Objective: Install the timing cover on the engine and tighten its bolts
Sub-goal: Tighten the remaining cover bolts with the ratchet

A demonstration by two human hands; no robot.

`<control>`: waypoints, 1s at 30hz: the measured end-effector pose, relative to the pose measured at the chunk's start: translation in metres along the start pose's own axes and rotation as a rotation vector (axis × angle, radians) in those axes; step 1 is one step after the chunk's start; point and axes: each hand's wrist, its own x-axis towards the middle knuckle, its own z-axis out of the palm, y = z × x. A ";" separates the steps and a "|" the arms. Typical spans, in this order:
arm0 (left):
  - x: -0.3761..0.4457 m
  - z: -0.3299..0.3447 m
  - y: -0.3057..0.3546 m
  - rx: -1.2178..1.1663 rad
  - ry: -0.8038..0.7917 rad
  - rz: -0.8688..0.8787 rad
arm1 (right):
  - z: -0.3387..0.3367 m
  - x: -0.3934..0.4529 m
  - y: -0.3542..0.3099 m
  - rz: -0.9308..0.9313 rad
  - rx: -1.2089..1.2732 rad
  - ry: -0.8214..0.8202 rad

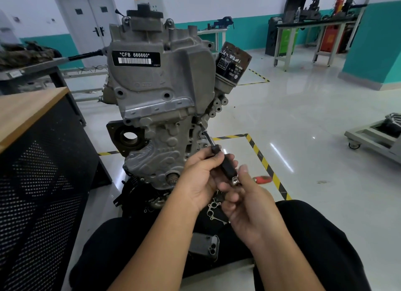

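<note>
Both hands are on the tool. Left hand [200,177] has its fingers curled around the front of the black driver handle [225,167], thumb and forefinger pinching close to where the metal shaft [207,136] comes out. Right hand [245,201] sits just behind it, fingers bent around the silver rear end of the handle, thumb raised beside it; how tightly it grips cannot be told. Up and away from the left hand's knuckles the shaft runs at a slant, and its tip meets a bolt [199,123] on the right edge of the timing cover [165,143].

That cover, grey cast metal with raised ribs and bosses, lies flat against the front of the engine [160,73], straight ahead of both hands. Above the hands, the upper housing carries a black label reading CFB 666660. Up and to the right of the shaft tip, a black oil filter [233,62] stands tilted on its mount. Near the left hand's wrist, a threaded shaft end pokes out low on the cover.

Below the right hand a thin metal gasket [213,208] lies on the person's dark trousers, and further toward the body a dark phone [204,247] rests on the lap. Just beyond the right thumb, a red object [263,179] lies on the glossy floor by the yellow-black tape.
</note>
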 end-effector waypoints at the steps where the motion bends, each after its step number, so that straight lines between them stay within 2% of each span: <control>1: 0.000 0.000 -0.001 0.007 0.011 -0.004 | -0.001 0.000 0.001 -0.068 -0.185 0.028; 3: 0.000 0.001 -0.002 0.026 0.032 -0.004 | -0.006 0.002 0.004 -0.339 -0.590 0.144; 5: 0.000 0.003 -0.002 0.038 0.032 0.016 | -0.006 0.002 0.005 -0.488 -0.666 0.166; 6: -0.001 0.004 -0.001 0.037 0.028 0.025 | -0.004 0.001 0.005 -0.446 -0.566 0.127; 9: -0.002 0.003 0.000 0.016 0.013 0.021 | 0.002 -0.001 -0.002 -0.057 -0.026 0.013; 10: -0.002 0.003 0.000 0.011 0.014 0.013 | 0.001 0.000 -0.004 0.004 0.027 0.016; 11: -0.002 0.002 -0.001 0.020 0.023 0.005 | 0.000 0.001 -0.003 -0.011 -0.039 0.026; 12: -0.002 0.002 -0.001 0.037 0.036 0.005 | -0.002 0.002 0.000 -0.105 -0.212 0.046; 14: -0.001 0.002 -0.003 0.052 0.052 0.022 | -0.006 0.004 0.003 -0.379 -0.560 0.152; 16: -0.002 0.003 -0.002 0.046 0.046 0.040 | -0.006 0.003 0.005 -0.501 -0.627 0.155; 17: -0.003 0.004 -0.001 0.047 0.037 0.045 | -0.003 0.001 0.004 -0.458 -0.540 0.117; 20: -0.005 0.003 0.001 0.015 0.008 0.025 | 0.002 -0.001 -0.003 -0.100 -0.081 0.008; 21: -0.004 0.002 0.000 0.003 0.010 0.020 | 0.001 -0.001 -0.005 -0.052 -0.071 0.008; 22: -0.004 0.002 -0.001 0.012 0.024 0.013 | -0.002 0.000 -0.003 -0.089 -0.180 0.023; 25: -0.002 0.005 -0.005 0.046 0.083 0.027 | -0.007 0.003 0.001 -0.438 -0.661 0.177; 26: -0.002 0.005 -0.005 0.037 0.086 0.032 | -0.006 0.003 0.002 -0.490 -0.683 0.190; 27: -0.002 0.006 -0.004 0.029 0.078 0.035 | -0.005 0.002 0.003 -0.468 -0.631 0.166; 28: -0.003 0.006 -0.003 0.025 0.064 0.034 | -0.002 0.000 0.001 -0.372 -0.457 0.118; 30: -0.005 0.006 0.000 0.002 0.032 0.018 | 0.001 -0.001 -0.006 -0.074 -0.060 0.025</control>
